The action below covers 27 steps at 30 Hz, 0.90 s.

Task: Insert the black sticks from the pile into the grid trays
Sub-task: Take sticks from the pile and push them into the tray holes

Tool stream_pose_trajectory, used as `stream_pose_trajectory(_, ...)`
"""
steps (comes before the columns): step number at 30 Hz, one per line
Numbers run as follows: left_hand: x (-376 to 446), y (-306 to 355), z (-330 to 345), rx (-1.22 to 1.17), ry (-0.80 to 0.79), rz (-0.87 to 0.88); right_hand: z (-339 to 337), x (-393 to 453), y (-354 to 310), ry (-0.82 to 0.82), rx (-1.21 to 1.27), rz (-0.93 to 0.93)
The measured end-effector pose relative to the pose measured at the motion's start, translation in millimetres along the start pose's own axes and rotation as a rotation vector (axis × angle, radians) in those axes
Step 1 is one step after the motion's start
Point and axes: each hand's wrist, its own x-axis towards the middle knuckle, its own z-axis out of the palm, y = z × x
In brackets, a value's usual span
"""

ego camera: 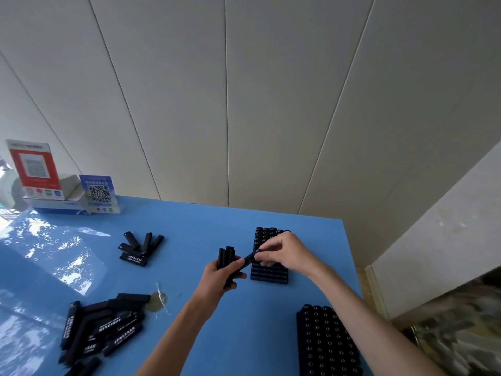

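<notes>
My left hand (221, 275) grips a bundle of black sticks (226, 257) upright above the blue table. My right hand (282, 253) pinches one black stick (250, 257), which lies slanted between both hands, its lower end at the bundle. Just behind and under my right hand stands a black grid tray (268, 274) with sticks filling its far rows. A second grid tray (326, 346), full of sticks, stands at the near right. A big pile of black sticks (104, 327) with white lettering lies near left; a smaller pile (141, 248) lies further back.
The blue table (189, 229) ends at a right edge close to the trays. Two QR-code signs (100, 194) and a white box (58, 206) stand at the back left. A scrap of clear tape (160, 301) lies beside the big pile.
</notes>
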Motion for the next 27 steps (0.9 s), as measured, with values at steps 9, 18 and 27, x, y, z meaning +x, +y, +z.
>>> stream_pose_trajectory(9,11,-4,-17,0.056,0.122,0.008,2,12,23,0.213,-0.536,-0.027)
stream_pose_trajectory(18,19,-3,-21,0.036,0.041,-0.021,14,22,43,0.309,-0.679,-0.070)
stream_pose_trajectory(27,24,-2,-22,0.067,0.049,0.023,23,26,46,0.254,-0.715,-0.062)
